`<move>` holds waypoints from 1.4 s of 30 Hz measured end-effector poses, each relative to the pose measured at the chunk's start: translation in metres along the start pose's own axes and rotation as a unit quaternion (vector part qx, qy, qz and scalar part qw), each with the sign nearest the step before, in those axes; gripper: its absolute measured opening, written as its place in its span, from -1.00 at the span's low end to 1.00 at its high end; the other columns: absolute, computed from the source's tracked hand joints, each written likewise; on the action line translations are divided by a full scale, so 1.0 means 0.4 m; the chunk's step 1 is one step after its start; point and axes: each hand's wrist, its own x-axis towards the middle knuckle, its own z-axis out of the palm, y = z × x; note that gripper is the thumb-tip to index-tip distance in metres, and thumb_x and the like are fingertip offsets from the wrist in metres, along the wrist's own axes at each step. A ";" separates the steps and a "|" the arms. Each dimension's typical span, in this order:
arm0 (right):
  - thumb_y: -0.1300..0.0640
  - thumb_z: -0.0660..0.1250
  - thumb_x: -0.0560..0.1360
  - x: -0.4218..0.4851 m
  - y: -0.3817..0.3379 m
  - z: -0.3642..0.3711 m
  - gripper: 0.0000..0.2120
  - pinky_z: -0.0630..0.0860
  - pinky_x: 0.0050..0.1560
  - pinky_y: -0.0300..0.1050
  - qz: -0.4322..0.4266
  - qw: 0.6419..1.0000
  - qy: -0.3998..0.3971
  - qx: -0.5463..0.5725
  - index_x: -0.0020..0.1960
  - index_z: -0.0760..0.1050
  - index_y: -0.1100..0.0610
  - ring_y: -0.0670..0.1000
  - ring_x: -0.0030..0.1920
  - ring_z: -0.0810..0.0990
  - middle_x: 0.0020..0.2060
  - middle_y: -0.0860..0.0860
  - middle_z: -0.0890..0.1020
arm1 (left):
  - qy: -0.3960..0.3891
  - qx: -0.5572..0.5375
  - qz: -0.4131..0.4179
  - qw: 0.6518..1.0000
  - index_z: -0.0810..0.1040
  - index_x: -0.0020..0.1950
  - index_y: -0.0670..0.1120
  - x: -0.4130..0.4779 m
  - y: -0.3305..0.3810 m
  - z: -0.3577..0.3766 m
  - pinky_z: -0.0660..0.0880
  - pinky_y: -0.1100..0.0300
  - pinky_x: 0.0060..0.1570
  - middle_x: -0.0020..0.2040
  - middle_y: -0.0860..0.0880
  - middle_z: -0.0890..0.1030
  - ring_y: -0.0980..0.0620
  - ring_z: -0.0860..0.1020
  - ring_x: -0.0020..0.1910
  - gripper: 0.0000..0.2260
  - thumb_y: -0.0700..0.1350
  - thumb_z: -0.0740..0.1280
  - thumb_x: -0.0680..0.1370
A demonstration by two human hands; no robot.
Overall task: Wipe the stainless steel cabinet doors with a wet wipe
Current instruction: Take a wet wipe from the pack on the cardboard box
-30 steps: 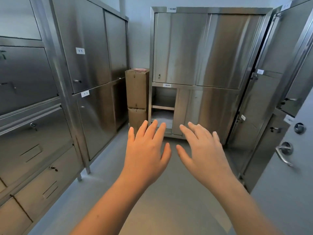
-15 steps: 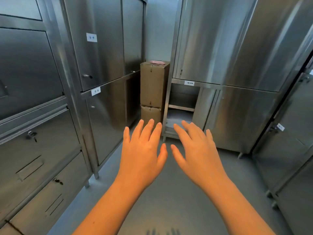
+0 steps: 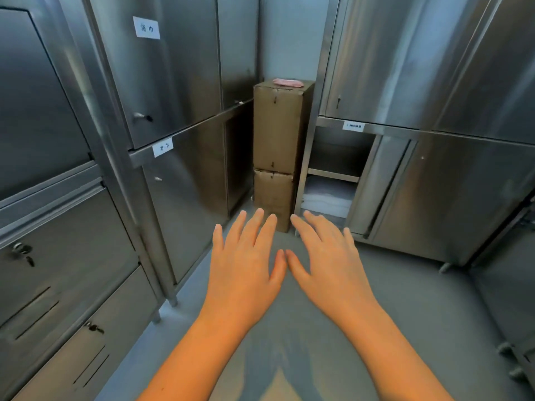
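My left hand [image 3: 246, 264] and my right hand [image 3: 330, 261] are held out in front of me above the grey floor, palms down, fingers straight and spread, holding nothing; the thumbs nearly touch. Stainless steel cabinet doors [image 3: 170, 68] line the left side, and another steel cabinet [image 3: 434, 59] stands ahead on the right, its lower left compartment open. A small pink packet [image 3: 286, 82] lies on top of two stacked cardboard boxes [image 3: 278, 125] in the corner between the cabinets.
White folded cloths [image 3: 327, 198] lie on the lower shelf of the open compartment. More steel units [image 3: 515, 285] stand at the right edge. White labels [image 3: 146, 28] are stuck on the left doors. The grey floor [image 3: 405, 285] runs between the cabinets.
The view has moved closer to the corner with the boxes and turned left; the door at the right has left the view. Both hands stay spread and empty, now nearer each other.
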 end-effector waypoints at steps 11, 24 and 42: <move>0.00 0.25 0.54 0.424 0.285 0.013 -0.49 0.10 0.40 0.13 0.006 0.996 0.078 0.036 0.45 0.26 0.05 0.05 0.44 0.23 0.42 0.02 0.32 | -0.003 0.024 0.007 1.000 0.55 0.23 -0.20 0.455 0.013 0.273 0.35 -0.30 0.15 0.22 -0.16 0.56 -0.23 0.50 0.23 -0.60 -0.13 0.43 0.41; -0.09 0.11 0.57 0.690 0.483 0.116 -0.49 -0.03 0.44 0.03 0.096 0.995 0.033 -0.002 0.49 0.11 -0.06 -0.08 0.44 0.11 0.44 -0.10 0.20 | -0.070 -0.067 -0.014 0.995 0.30 0.46 -0.04 0.709 -0.028 0.553 -0.05 -0.01 0.41 0.45 0.00 0.31 -0.01 0.17 0.47 -0.55 -0.03 0.24 0.57; -0.05 0.16 0.57 1.488 0.318 0.378 -0.49 -0.07 0.45 0.08 0.015 0.999 0.002 0.034 0.49 0.14 -0.06 -0.04 0.47 0.11 0.46 -0.06 0.22 | -0.056 -0.044 -0.071 0.995 0.46 0.33 -0.19 1.211 -0.590 0.798 0.20 -0.29 0.27 0.32 -0.18 0.47 -0.21 0.37 0.35 -0.57 -0.17 0.39 0.47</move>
